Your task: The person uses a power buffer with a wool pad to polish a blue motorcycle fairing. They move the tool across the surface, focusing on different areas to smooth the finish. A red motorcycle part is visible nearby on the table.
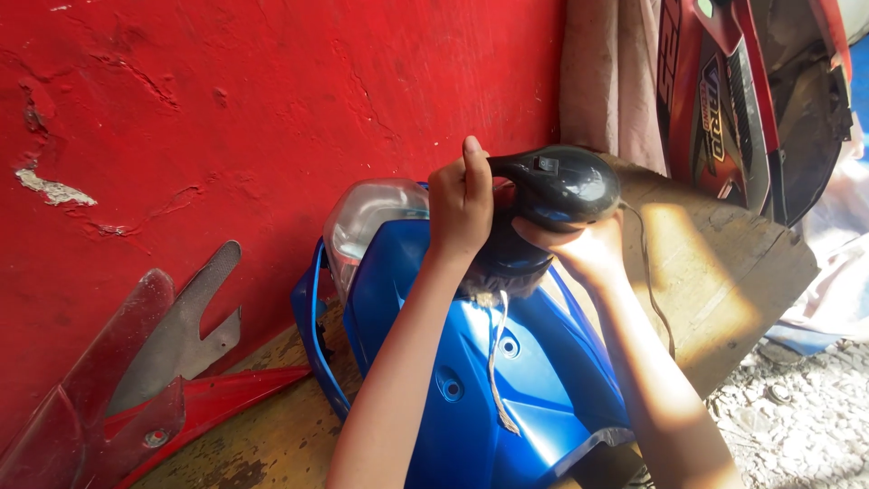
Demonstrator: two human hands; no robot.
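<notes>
Red wall [272, 100]: painted, chipped and cracked; rises behind and to the left of both hands.

Wooden platform [715, 263]: worn boards; lies under the hands and runs out to their right.

Blue fairing panel [489, 380]: glossy motorcycle bodywork with a clear headlamp lens [362, 217] at its far end, just left of the left hand. Its long axis runs from the lens back toward the person, directly beneath both forearms.

Red motorcycle bodywork [724, 100]: stands upright, well to the right of and beyond the right hand.

Red and grey trim pieces [154, 380]: lean against the wall, well left of the left hand.

Black electric polisher [552, 195]: domed housing, pad face down on the upper part of the blue panel, touching it. It sits between the two hands, equally near to both.

Left hand [460, 204]: closed around the polisher's side handle, thumb pointing up, forearm sloping down toward the person.

Right hand [584, 244]: cupped under and around the housing from the near right side, fingers curled on it, wrist bent.

Power cord [656, 299]: thin, trails from the polisher past the right forearm.

Pad tie string [496, 362]: pale, hangs loose from the pad onto the panel, between the forearms.
</notes>
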